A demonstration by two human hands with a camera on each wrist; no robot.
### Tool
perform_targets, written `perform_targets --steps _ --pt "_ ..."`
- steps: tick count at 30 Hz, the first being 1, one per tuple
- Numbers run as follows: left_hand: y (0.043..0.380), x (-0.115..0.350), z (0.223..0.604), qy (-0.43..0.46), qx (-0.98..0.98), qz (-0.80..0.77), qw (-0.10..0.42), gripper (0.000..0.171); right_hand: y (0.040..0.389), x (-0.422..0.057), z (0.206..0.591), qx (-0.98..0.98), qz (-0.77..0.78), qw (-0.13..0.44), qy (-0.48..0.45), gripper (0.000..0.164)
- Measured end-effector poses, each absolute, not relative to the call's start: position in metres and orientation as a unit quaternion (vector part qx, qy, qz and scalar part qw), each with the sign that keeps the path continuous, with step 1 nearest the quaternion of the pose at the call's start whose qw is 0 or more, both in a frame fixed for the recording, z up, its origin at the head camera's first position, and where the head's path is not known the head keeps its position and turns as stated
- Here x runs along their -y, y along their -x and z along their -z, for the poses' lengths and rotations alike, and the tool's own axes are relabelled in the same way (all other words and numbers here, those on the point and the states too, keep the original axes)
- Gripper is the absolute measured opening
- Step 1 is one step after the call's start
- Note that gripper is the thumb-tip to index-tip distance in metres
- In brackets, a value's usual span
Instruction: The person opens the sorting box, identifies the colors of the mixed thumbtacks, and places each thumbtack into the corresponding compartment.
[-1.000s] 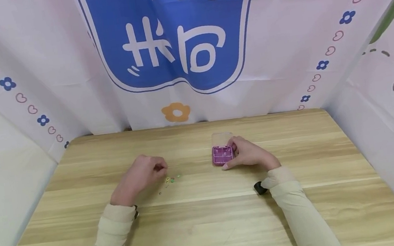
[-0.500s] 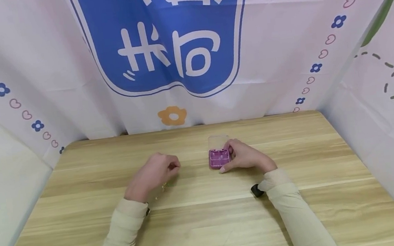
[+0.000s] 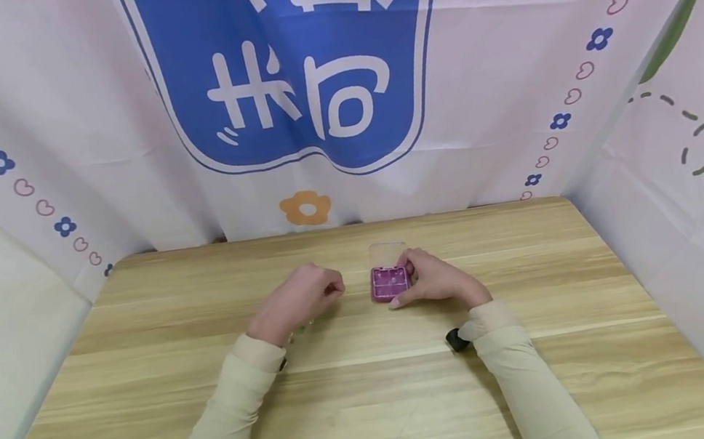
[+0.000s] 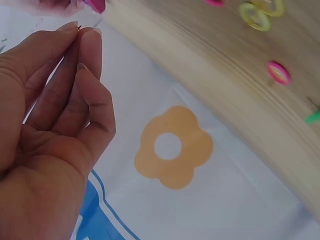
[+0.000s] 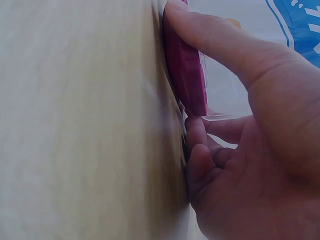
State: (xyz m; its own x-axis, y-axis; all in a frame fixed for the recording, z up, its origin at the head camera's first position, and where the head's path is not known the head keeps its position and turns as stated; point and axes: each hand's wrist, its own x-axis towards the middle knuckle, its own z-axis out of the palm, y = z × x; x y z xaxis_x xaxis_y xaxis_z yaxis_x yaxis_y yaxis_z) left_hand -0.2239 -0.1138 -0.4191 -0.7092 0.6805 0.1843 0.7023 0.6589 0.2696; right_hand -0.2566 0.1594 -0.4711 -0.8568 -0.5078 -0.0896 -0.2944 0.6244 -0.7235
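The small purple box point(image 3: 381, 298) with four-way dividers stands on the table, its clear lid point(image 3: 386, 252) hinged back. My right hand point(image 3: 438, 278) grips the box from its right side, thumb at the near edge and fingers behind. In the right wrist view the box's purple side point(image 5: 186, 70) shows under the thumb. Left of the box, my left hand point(image 3: 301, 297) holds thumb and fingertips together. Between them, in the left wrist view, a tiny piece point(image 4: 80, 28) barely shows; I cannot tell its kind. A few tiny light bits sit in the box's compartments.
Small loose pieces lie on the wooden table point(image 3: 362, 408) beneath the left wrist: a green one point(image 3: 302, 329), and, in the left wrist view, a pink-rimmed round piece point(image 4: 278, 72) and yellow ones. A printed cloth point(image 3: 481, 86) hangs behind the table's far edge.
My left hand has moved right, from beside the loose pieces toward the purple box, fingertips kept together. The right hand keeps its grip on the box; the head view has shifted slightly.
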Motion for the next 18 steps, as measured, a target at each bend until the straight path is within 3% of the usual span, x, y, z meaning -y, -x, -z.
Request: perform_targets --steps 18 --pt "0.239 0.063 0.419 0.400 0.902 0.161 0.033 0.006 0.255 -0.160 0.470 -0.881 0.386 0.143 0.232 0.071"
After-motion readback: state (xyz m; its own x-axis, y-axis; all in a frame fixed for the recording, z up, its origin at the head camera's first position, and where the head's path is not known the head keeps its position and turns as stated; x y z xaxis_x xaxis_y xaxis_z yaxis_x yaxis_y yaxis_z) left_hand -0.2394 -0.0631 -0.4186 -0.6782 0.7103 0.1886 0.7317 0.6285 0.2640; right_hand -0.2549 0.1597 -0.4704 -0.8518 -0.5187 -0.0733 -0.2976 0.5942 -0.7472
